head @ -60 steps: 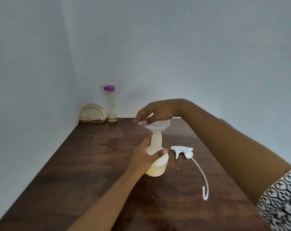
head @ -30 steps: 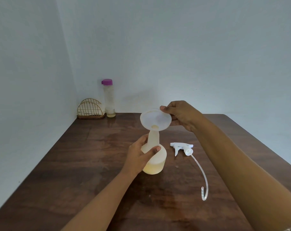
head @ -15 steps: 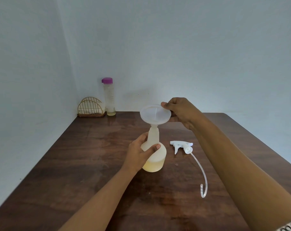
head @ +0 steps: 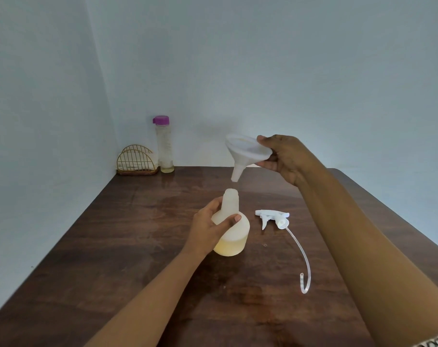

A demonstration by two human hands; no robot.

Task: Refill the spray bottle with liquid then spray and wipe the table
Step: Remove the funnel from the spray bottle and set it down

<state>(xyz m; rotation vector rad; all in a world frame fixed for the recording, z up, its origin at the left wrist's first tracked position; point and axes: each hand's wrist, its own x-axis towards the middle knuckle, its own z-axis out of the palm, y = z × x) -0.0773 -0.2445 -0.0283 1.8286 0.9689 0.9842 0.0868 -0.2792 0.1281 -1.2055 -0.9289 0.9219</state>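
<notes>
Gripping the spray bottle (head: 234,236) at its shoulder, the left hand (head: 208,230) curls its fingers (head: 213,204) and thumb around the base of the neck and holds the bottle upright on the tabletop (head: 137,246). Pale yellow liquid fills the bottle's lower part, and its neck is uncapped. The right hand (head: 285,156) pinches the rim of a white funnel (head: 245,151) between thumb and fingers. The funnel is tilted, with its spout just above the bottle's open mouth and not touching it. Just right of the left fingers and below the right hand, the white trigger head (head: 273,216) lies on the tabletop, its dip tube (head: 304,261) curving toward the person. Well beyond both hands, in the back left corner, a tall clear bottle (head: 164,146) with a purple cap stands beside a gold wire holder (head: 136,161).
</notes>
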